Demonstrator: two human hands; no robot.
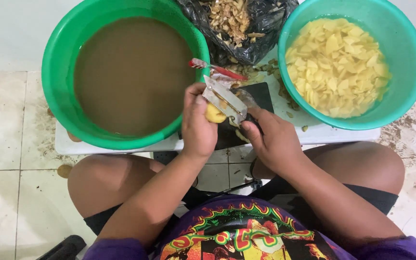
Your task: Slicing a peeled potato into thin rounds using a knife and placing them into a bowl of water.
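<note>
- Fingers of the left hand [198, 126] are curled tight around a small yellow potato [214, 114], so only its peeled end pokes out past the thumb.
- Right hand [274, 142] has its fingers closed on the lower end of a metal slicer [225, 98], a flat blade with a toothed edge, tilted up and away from the fingertips.
- That slicer blade sits right against the potato, basically between the two thumbs.
- Under both sets of fingers there's a black board [261, 96] lying on a white table [314, 133], with a few yellow bits just below the right fingertips.
- Just past the slicer tip lies a red-handled tool [217, 69], leaning on the rim of the left tub; can't tell what it is exactly.
- Left of the left-hand fingers: a big green tub [56, 62] full of murky brown water.
- Right of the right-hand fingers, well apart: a teal tub [410, 58] holding pale yellow potato slices [335, 65] in water.
- Straight ahead of the fingers, between the tubs, a black plastic bag [266, 29] with brownish peelings [229, 17] in it, plus some scraps spilled near the board.
</note>
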